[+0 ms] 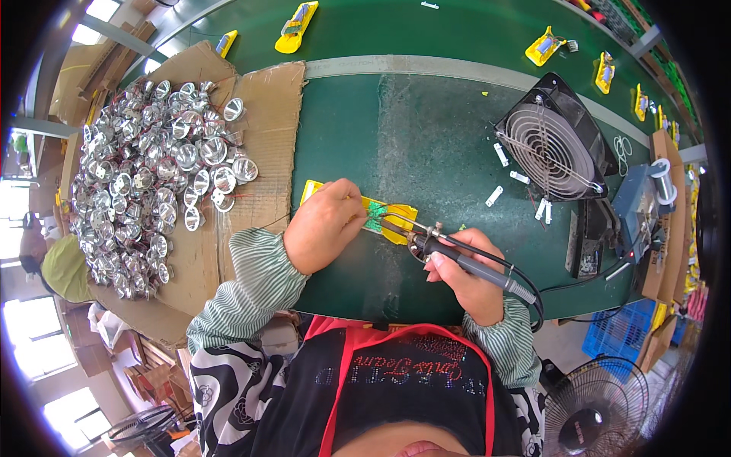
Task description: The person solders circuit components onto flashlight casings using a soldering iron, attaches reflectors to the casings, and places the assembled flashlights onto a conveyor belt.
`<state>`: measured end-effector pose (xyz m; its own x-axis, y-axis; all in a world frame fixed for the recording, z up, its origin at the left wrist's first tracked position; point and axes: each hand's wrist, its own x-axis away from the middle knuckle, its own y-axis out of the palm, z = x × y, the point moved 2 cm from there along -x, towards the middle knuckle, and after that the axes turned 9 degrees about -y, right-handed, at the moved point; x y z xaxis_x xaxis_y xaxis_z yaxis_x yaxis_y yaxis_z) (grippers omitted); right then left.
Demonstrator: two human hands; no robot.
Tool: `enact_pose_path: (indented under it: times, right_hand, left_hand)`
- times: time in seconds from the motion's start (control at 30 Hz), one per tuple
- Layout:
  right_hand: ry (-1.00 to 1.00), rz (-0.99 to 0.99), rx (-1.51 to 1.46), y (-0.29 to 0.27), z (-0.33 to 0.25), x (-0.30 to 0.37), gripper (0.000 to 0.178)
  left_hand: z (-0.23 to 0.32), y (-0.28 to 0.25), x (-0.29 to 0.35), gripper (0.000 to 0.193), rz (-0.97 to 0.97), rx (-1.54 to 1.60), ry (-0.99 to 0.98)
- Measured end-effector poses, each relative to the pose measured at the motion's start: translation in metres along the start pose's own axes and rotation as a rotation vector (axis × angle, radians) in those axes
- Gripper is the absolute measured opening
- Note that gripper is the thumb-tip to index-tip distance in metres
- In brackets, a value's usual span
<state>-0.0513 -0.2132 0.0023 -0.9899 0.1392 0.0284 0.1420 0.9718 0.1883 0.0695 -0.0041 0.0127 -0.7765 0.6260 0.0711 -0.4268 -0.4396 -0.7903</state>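
My right hand [474, 280] grips a soldering iron [481, 268] with a metal guide arm fixed to it. Its tip reaches a small green circuit board [375, 216] in a yellow plastic housing [410, 213], which lies flat on the green bench. Over the housing's left part, my left hand [324, 227] has thumb and fingers pinched together at the board's edge. What sits between those fingertips is hidden. A thin dark wire runs out to the left from beside that hand.
Silvery lamp reflectors [152, 179] are heaped on cardboard [263, 129] at left. A black fan with a wire grille [544, 148] stands at right, near small white parts [495, 196], a solder spool [662, 183] and a blue-grey box [636, 202]. Yellow housings [297, 27] lie along the far strip.
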Motion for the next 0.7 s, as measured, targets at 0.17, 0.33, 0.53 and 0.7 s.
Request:
enact_pose_path:
  times: [0.17, 0.33, 0.53, 0.7]
  right_hand:
    - [0.022, 0.018, -0.012, 0.0017, 0.0021, -0.0032, 0.016]
    - [0.025, 0.014, -0.015, 0.0008, 0.0035, -0.0046, 0.015]
    - [-0.008, -0.039, 0.055, -0.0004, 0.0021, -0.0048, 0.015]
    - [-0.002, -0.005, 0.057, -0.0004, -0.0025, -0.0028, 0.016]
  left_hand:
    - [-0.0009, -0.0017, -0.0013, 0.008, -0.024, 0.014, 0.018]
    - [-0.0009, -0.0029, -0.0023, 0.007, -0.031, 0.014, 0.029]
    - [0.0009, -0.0027, -0.0039, 0.006, -0.033, 0.01, 0.031]
    - [-0.0007, -0.0041, -0.0056, 0.006, -0.069, -0.013, 0.034]
